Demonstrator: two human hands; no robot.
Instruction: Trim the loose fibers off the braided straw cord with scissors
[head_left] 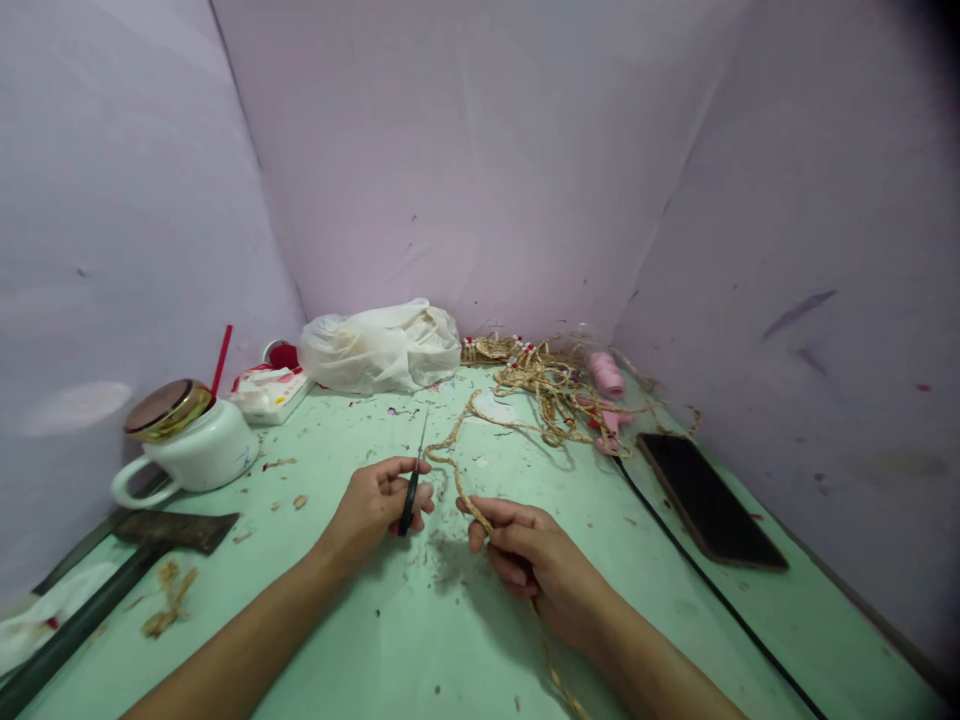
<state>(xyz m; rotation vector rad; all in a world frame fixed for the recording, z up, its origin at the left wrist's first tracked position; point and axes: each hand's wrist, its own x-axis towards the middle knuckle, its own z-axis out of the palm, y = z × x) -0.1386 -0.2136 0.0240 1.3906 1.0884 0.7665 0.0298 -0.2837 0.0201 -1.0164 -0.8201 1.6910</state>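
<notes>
In my left hand is a pair of small scissors with black handles, its thin blades pointing away from me. The fingers of my right hand pinch a straw-coloured twisted cord. That cord runs from my fingertips up past the scissors and bends back over the table. Its other end hangs below my right hand toward the near edge. The scissors and the cord are close together, and I cannot tell whether they touch. Part of the cord is hidden inside my right hand.
A cord tangle lies at the back, near a pink thread spool. A phone and black cable are right. A white plastic bag, white mug and hammer-like tool occupy the left side. Walls enclose the table.
</notes>
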